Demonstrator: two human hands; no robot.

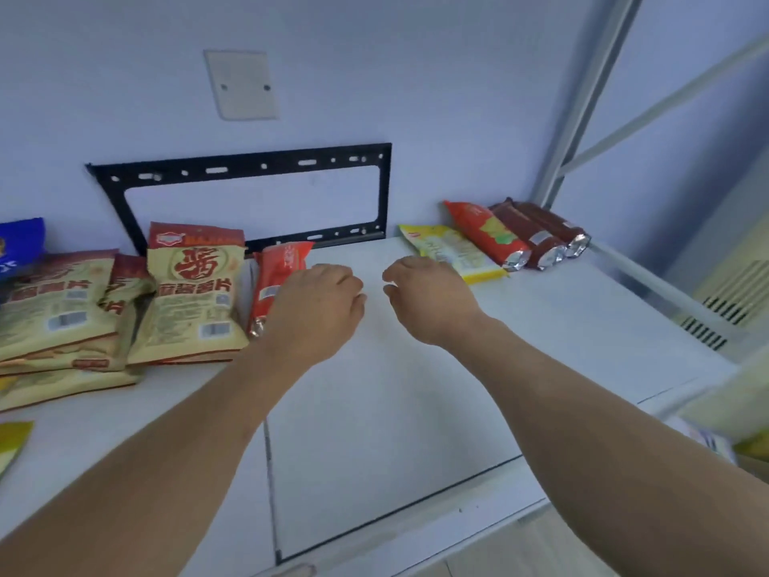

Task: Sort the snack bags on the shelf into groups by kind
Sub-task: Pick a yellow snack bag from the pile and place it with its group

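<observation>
While legible only as "酱", tan snack bags (195, 293) beside left hand (316, 310).

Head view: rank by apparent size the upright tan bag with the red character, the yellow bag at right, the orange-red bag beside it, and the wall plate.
1. Tan bag, clearly largest.
2. Yellow bag and orange-red bag: look alike; the right hand hides part of the yellow one, so unranked.
3. Wall plate: looks smaller, but it is farther away, so unsure.

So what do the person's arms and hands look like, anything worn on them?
Both forearms are bare as far as the frame shows, with no sleeves in view. The left hand and right hand wear no gloves, and no watch, bracelet or ring shows on them.
</observation>
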